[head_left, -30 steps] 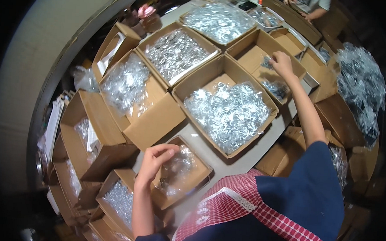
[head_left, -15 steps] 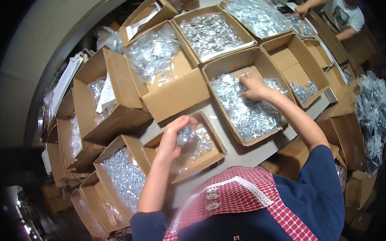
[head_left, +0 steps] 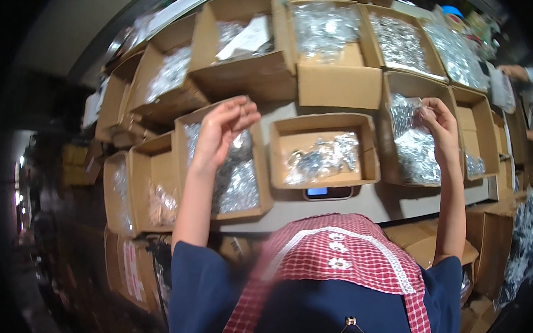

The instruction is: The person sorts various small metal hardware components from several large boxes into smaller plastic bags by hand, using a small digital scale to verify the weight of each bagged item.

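My right hand (head_left: 438,122) is above the cardboard box (head_left: 390,165) on the right. Its thumb and fingers pinch the edge of a small clear bag (head_left: 406,115) with shiny metal pieces in it. More silvery packets (head_left: 418,156) fill that box below. My left hand (head_left: 225,128) hovers over another box (head_left: 256,210) of small silvery packets. Its fingers are loosely curved and apart, and I make out nothing held in them; the palm is partly hidden. Between the hands stands a shallow box (head_left: 284,128) with a few clear bags of metal parts (head_left: 325,158).
The shallow box sits on a scale with a blue display (head_left: 318,191). Along the back, several boxes hold clear-bagged parts, one with white paper (head_left: 248,38). Farther left is a box (head_left: 150,171) with pinkish packets. At the far right a co-worker's hand (head_left: 514,73) shows near plastic bags.
The view has swung, so the boxes sit differently. My left hand has left the shallow box for the silvery-packet box at its left. My right hand has lifted a small bag from its heap.
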Demonstrator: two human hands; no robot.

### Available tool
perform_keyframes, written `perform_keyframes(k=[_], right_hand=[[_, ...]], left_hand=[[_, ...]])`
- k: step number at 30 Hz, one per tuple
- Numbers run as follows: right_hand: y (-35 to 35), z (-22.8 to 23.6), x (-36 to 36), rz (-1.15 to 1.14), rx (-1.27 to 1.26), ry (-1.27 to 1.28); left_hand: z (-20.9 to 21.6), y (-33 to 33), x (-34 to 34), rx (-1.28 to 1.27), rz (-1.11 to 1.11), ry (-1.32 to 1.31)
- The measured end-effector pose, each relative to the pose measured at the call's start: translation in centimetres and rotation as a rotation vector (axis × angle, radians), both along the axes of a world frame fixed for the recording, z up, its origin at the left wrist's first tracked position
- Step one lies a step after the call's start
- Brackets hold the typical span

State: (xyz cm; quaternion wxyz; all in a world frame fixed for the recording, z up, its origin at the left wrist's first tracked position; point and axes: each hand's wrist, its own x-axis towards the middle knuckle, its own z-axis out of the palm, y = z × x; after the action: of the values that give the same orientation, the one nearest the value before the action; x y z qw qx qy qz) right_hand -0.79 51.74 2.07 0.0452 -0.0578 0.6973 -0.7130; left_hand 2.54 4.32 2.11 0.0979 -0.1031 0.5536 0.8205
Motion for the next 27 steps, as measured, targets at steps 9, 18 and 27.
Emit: perform_keyframes(k=[9,18,27], right_hand=[[-4.4,-2.9,3.4,-0.112,0.068,0.007],[4.1,-11.7,8.2,-0.522,0.148,-0.021],[8.8,-15.5,5.8,-0.665,0.01,0.071]], left_hand=[[-12.6,-8.2,-1.7,-1.308,0.044,0.234],[-11.1,-10.0,-1.7,-1.078,0.189,0.501],[-2.2,-28.2,5.0,0.643,0.137,0.235]])
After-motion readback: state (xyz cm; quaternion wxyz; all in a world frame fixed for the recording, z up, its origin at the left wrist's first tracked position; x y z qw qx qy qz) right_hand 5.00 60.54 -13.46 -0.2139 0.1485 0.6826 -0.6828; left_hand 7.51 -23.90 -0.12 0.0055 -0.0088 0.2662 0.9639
